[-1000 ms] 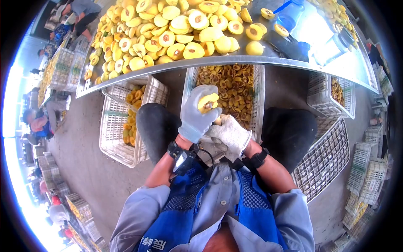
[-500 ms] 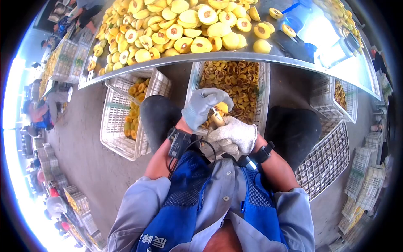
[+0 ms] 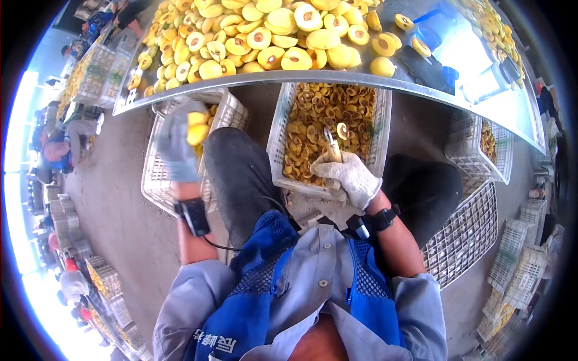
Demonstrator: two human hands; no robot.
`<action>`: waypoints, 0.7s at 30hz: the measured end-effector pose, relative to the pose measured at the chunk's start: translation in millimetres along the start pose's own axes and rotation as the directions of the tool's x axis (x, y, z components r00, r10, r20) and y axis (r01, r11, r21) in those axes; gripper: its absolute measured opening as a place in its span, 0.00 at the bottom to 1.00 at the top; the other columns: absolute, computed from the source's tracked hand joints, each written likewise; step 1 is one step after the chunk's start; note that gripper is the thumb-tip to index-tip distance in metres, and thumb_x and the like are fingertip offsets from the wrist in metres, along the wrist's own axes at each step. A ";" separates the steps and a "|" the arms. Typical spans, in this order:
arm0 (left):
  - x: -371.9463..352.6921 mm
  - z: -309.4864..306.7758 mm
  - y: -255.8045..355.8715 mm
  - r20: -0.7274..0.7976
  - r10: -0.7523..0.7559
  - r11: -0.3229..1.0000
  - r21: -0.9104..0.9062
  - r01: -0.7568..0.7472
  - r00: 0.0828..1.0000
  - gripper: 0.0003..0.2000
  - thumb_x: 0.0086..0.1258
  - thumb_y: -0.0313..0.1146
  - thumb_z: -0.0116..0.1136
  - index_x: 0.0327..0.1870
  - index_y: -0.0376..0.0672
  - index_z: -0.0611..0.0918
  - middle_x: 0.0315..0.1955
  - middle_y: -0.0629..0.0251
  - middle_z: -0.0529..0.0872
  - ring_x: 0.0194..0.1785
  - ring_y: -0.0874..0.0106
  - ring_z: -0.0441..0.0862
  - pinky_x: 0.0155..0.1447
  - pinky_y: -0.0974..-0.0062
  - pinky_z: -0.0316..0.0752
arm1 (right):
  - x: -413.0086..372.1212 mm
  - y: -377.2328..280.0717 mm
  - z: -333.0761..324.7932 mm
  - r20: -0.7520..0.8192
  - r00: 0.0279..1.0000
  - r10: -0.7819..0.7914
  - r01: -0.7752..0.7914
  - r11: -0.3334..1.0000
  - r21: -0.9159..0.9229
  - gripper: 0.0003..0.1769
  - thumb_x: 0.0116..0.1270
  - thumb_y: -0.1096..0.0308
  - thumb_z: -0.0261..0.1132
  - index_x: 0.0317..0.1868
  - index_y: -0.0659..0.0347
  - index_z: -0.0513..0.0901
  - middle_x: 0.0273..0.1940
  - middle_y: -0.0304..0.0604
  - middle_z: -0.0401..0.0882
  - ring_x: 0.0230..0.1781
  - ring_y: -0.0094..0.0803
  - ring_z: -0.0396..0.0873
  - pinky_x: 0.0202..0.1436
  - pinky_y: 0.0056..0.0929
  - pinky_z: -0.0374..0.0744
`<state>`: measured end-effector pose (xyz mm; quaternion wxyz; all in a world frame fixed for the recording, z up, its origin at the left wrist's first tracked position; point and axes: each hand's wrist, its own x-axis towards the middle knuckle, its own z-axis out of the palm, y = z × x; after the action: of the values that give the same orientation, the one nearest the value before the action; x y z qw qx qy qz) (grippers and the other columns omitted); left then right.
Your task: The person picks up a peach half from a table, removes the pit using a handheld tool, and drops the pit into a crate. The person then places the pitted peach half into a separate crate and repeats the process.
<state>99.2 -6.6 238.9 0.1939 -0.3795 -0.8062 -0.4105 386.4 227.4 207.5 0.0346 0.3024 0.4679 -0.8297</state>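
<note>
My left hand (image 3: pixel 177 144), in a grey glove and blurred by motion, is over the left crate (image 3: pixel 227 123) with yellow fruit halves (image 3: pixel 197 127) at its fingers. My right hand (image 3: pixel 344 177), in a white knitted glove, grips a wooden-handled pitting tool (image 3: pixel 332 147), its metal tip pointing up. Beside the tip a small brown-centred fruit piece (image 3: pixel 342 130) shows above the middle crate (image 3: pixel 278 132), which holds many brown and yellow scraps (image 3: pixel 313 111). Cut yellow fruit (image 3: pixel 259 39) is heaped on the metal table.
The metal table edge (image 3: pixel 289 76) crosses ahead. On its right lie a blue container (image 3: pixel 424 36) and a clear jar (image 3: pixel 484 81). A crate (image 3: pixel 481 144) stands at right, near a tilted one (image 3: pixel 460 234). Co-workers (image 3: pixel 57 147) and stacked crates are at far left.
My left hand has moved left from beside the tool to over the left crate, with yellow fruit. My right hand has shifted slightly; a fruit piece now appears near the tool tip.
</note>
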 end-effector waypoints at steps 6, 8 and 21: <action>-23.6 -64.1 -48.4 0.008 -0.080 0.872 0.485 0.066 0.997 0.16 0.74 0.33 0.68 0.59 0.39 0.87 0.57 0.52 0.90 0.57 0.56 0.88 0.65 0.66 0.80 | 1.1 5.6 -6.5 -0.206 0.975 -0.085 0.084 0.996 -0.011 0.11 0.70 0.69 0.73 0.47 0.67 0.85 0.19 0.34 0.75 0.09 0.22 0.67 0.12 0.24 0.63; -81.2 -72.3 -66.2 0.035 -0.383 0.875 0.334 0.351 0.923 0.17 0.74 0.35 0.68 0.61 0.39 0.87 0.56 0.51 0.90 0.56 0.53 0.88 0.64 0.65 0.80 | -8.1 -7.8 -7.1 -0.241 0.967 -0.078 0.094 0.994 0.058 0.10 0.71 0.70 0.73 0.47 0.67 0.85 0.19 0.35 0.76 0.09 0.23 0.69 0.12 0.24 0.64; -436.8 -147.7 -73.5 0.520 -0.741 0.106 0.716 0.690 -0.425 0.16 0.79 0.34 0.61 0.60 0.35 0.86 0.50 0.59 0.92 0.52 0.65 0.90 0.56 0.67 0.84 | -21.1 -54.5 -6.7 -0.494 0.849 -0.187 0.307 0.936 0.173 0.16 0.72 0.68 0.71 0.54 0.72 0.83 0.21 0.34 0.73 0.14 0.23 0.70 0.16 0.24 0.68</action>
<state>320.8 -351.3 15.3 -0.5771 0.1283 -0.7953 -0.1340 388.1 258.5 257.4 -0.2251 0.4332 0.3909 -0.7803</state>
